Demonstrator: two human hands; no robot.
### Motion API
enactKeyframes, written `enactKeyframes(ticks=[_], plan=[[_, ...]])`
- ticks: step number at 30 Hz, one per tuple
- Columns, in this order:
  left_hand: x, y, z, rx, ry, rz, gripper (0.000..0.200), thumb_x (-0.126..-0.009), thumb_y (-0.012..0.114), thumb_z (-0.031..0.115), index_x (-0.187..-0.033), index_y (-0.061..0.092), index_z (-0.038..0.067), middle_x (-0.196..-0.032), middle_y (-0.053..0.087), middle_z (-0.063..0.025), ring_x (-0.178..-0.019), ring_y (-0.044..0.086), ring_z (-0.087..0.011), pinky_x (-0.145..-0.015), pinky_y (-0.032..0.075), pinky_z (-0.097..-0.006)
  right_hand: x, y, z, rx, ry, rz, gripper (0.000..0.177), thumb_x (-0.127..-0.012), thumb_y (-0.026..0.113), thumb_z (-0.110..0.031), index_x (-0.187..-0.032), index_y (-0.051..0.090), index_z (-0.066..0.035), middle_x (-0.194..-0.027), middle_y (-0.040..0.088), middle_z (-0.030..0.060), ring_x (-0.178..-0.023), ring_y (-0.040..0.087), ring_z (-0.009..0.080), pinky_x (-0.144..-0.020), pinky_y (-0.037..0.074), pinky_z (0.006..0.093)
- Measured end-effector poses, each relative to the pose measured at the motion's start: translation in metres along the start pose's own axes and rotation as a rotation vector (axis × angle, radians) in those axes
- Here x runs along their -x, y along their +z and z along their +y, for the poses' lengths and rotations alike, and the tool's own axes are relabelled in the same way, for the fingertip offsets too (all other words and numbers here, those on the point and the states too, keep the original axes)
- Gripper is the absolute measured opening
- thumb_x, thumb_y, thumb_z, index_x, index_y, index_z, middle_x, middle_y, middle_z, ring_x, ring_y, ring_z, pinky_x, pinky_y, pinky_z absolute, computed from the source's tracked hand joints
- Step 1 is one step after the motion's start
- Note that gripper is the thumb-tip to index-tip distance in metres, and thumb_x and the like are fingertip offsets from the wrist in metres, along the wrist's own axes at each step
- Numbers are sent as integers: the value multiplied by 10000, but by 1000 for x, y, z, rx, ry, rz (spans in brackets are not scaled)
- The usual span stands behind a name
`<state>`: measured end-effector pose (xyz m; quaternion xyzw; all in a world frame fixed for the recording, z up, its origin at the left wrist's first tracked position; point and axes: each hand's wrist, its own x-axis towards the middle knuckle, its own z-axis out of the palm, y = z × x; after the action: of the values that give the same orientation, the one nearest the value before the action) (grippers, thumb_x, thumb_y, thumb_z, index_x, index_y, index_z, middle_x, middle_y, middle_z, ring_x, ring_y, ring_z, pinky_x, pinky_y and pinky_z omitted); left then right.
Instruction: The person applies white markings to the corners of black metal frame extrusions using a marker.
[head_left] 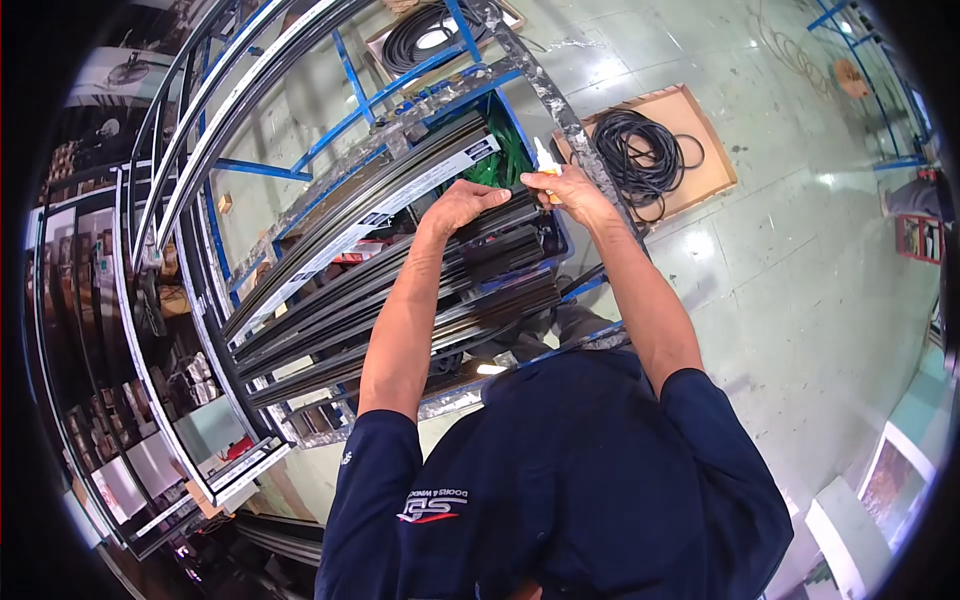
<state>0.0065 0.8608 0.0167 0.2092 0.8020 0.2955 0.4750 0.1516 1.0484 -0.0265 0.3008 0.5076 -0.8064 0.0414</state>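
Observation:
My right hand (572,193) is closed round a small white squeeze bottle (546,158) with a pointed nozzle and an orange-yellow patch. The nozzle points up and away from me. Just to the left, my left hand (462,208) is closed with its thumb stretched toward the right hand. What its fingers hold, if anything, is hidden. Both hands are above a bundle of long black profile strips (497,254) on a blue-framed rack. Beyond them, a white-labelled long profile (440,172) lies across the rack, near green material (512,140) in a blue bin (561,238).
An open cardboard box (708,150) with coiled black cord (640,152) sits on the floor at right. Another black coil (432,40) lies at the top. Tall frames (130,300) stand at left, and a paint-marked rail (560,100) runs past my right hand.

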Motion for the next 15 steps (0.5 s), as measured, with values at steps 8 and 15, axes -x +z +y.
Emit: enactKeyframes(ticks=[8,15], plan=[[-3,0,-6,2,48,-8,576,-872,789,571,-1184,797,86,-1043,785,-162,-960,699,-264,-900,529,-412,-7,5,1,221,-108,12,332,-809,901,-293,-894,673,-68,-693,607,-17,-580,531,76,-534,404,245],[10,-21,-18,-107,67,6,606,-871,759,610,-1176,796,87,-1092,784,-157,-1000,715,-278,-948,520,-409,-10,9,1,296,-141,106,356,-787,921,-247,-900,667,-24,-711,633,14,-587,547,100,-538,424,266]])
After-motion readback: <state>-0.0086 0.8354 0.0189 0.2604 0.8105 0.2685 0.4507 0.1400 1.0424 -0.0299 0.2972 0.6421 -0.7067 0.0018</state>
